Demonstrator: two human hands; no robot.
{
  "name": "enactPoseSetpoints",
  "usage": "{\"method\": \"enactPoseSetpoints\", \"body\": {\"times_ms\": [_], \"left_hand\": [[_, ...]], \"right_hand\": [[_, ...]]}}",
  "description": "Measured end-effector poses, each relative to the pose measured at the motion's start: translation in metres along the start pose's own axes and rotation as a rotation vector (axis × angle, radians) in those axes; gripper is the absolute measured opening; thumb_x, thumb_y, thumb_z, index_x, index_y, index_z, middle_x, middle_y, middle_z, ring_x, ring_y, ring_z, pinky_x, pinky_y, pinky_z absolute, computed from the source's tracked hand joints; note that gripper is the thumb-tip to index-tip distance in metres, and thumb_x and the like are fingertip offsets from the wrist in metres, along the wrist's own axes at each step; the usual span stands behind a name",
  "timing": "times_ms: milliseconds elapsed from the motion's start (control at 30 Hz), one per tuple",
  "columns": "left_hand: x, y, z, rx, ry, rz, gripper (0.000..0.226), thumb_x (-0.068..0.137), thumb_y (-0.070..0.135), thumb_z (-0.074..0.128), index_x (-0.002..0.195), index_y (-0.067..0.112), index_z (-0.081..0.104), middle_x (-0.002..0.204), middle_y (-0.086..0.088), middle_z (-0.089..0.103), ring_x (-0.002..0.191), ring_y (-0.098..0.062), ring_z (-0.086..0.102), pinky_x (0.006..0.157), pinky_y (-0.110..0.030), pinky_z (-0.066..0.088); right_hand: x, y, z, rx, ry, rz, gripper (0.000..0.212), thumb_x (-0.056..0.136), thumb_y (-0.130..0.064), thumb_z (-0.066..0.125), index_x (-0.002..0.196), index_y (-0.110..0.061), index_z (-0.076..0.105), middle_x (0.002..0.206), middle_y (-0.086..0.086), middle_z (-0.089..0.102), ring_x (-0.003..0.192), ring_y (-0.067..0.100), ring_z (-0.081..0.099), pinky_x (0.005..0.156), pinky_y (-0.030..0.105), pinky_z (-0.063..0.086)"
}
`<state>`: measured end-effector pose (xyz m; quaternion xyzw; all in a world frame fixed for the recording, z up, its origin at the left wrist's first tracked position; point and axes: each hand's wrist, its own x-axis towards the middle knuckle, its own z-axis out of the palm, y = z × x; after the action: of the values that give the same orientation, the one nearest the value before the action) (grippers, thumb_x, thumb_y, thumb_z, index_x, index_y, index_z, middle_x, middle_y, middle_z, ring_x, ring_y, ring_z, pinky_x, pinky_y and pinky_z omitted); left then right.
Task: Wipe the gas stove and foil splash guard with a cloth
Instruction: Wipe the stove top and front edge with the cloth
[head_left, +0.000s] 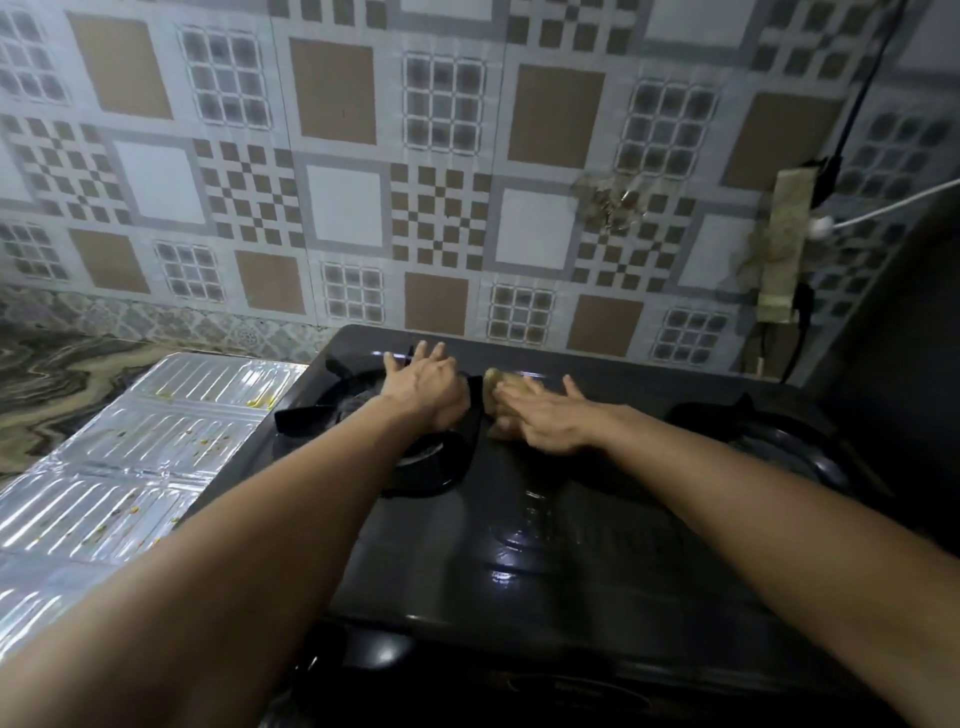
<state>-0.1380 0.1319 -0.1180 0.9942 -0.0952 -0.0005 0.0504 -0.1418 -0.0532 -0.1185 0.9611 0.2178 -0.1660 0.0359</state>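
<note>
Gas stove (519, 545) — black glass top, set against the tiled wall, wet streaks glinting down its middle strip. Cloth (506, 397), yellowish and bunched, lies on that middle strip toward the stove's back edge, pinned under my right hand (545, 421). Right fingers are flat and together, pressing down on it rather than gripping; the cloth pokes out ahead of the fingertips, wallward. My left hand (423, 387) rests on the stove's left burner grate (415, 447), fingers spread wide, holding nothing — it looks like a brace. Both forearms reach long and nearly straight from the stove's front edge, wrists low.

Foil splash guard (130, 467) lies flat just beside the stove's left side, its long axis running front to back, speckled with food bits and not yet wiped, I judge. It is left of both hands; the left is nearer, but the cloth sits under the right.
</note>
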Motion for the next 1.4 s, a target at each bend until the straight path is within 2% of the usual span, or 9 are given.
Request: {"method": "enactPoseSetpoints", "body": {"times_ms": [233,367,533,633,733,833,1067,1200,1400], "left_hand": [[0.031,0.037,0.012,-0.119,0.055,0.013,0.055,0.102,0.04,0.022,0.142,0.006,0.04,0.161,-0.01,0.019,0.15,-0.025,0.008,0.119,-0.053,0.007],[0.051,0.05,0.016,-0.065,0.032,-0.007,0.058,0.102,0.041,0.02,0.146,0.005,0.034,0.161,-0.011,0.017,0.15,-0.024,0.005,0.12,-0.051,0.004],[0.069,0.084,0.022,-0.044,-0.032,0.009,0.058,0.102,0.04,0.022,0.147,0.005,0.033,0.161,-0.011,0.016,0.15,-0.025,0.005,0.12,-0.054,0.004],[0.078,0.103,0.024,-0.03,-0.067,0.034,0.058,0.102,0.04,0.023,0.148,0.006,0.03,0.162,-0.01,0.012,0.15,-0.024,0.003,0.12,-0.054,0.002],[0.091,0.122,0.028,-0.003,-0.062,0.042,0.057,0.102,0.039,0.022,0.149,0.007,0.029,0.162,-0.01,0.014,0.15,-0.024,0.004,0.119,-0.056,0.002],[0.102,0.143,0.029,-0.02,-0.083,0.051,0.058,0.102,0.039,0.024,0.151,0.008,0.026,0.162,-0.01,0.012,0.15,-0.024,0.003,0.118,-0.055,0.001],[0.108,0.196,0.033,-0.027,-0.072,0.168,0.058,0.102,0.041,0.023,0.15,0.009,0.028,0.162,-0.009,0.012,0.15,-0.024,0.003,0.119,-0.056,0.002],[0.107,0.233,0.03,-0.088,-0.049,0.271,0.056,0.102,0.039,0.024,0.15,0.01,0.027,0.162,-0.008,0.013,0.15,-0.023,0.004,0.119,-0.056,0.004],[0.109,0.282,0.031,-0.155,-0.04,0.516,0.058,0.102,0.04,0.025,0.155,0.02,0.013,0.163,-0.002,0.007,0.15,-0.018,0.0,0.12,-0.052,0.002]], "right_hand": [[0.053,0.077,-0.015,0.148,0.003,0.215,0.069,0.096,-0.063,0.006,0.154,-0.026,-0.003,0.16,-0.01,-0.016,0.147,0.023,-0.018,0.111,0.062,-0.016],[0.042,0.14,-0.021,0.119,-0.11,0.255,0.068,0.102,-0.051,0.015,0.153,-0.011,-0.004,0.162,0.003,-0.014,0.148,0.023,-0.015,0.119,0.049,-0.01],[0.008,0.202,-0.034,0.105,-0.239,0.418,0.067,0.102,-0.043,0.038,0.147,0.005,0.028,0.158,0.02,0.02,0.144,0.034,0.023,0.117,0.039,0.021],[0.015,0.197,-0.035,0.094,-0.199,0.357,0.057,0.103,-0.036,0.036,0.143,0.004,0.035,0.154,0.02,0.029,0.139,0.034,0.033,0.111,0.034,0.028],[0.021,0.183,-0.031,0.12,-0.107,0.221,0.063,0.103,-0.033,0.038,0.15,0.001,0.014,0.159,0.017,0.017,0.144,0.03,0.026,0.113,0.031,0.023],[0.022,0.193,-0.033,0.13,-0.118,0.194,0.069,0.1,-0.039,0.044,0.152,-0.004,0.014,0.158,0.015,0.024,0.141,0.029,0.03,0.111,0.031,0.025],[-0.005,0.265,-0.04,0.135,-0.147,0.329,0.054,0.089,-0.044,0.064,0.13,-0.009,0.058,0.13,0.01,0.057,0.113,0.029,0.056,0.097,0.037,0.046],[-0.038,0.319,-0.031,0.436,-0.314,0.543,0.048,0.093,-0.029,0.061,0.127,0.003,0.054,0.097,0.011,0.054,0.077,0.022,0.053,0.071,0.032,0.047],[-0.062,0.325,-0.019,0.355,-0.013,0.645,0.054,0.078,-0.047,0.075,0.109,-0.005,0.065,0.106,0.007,0.064,0.089,0.024,0.062,0.072,0.031,0.049]]}}
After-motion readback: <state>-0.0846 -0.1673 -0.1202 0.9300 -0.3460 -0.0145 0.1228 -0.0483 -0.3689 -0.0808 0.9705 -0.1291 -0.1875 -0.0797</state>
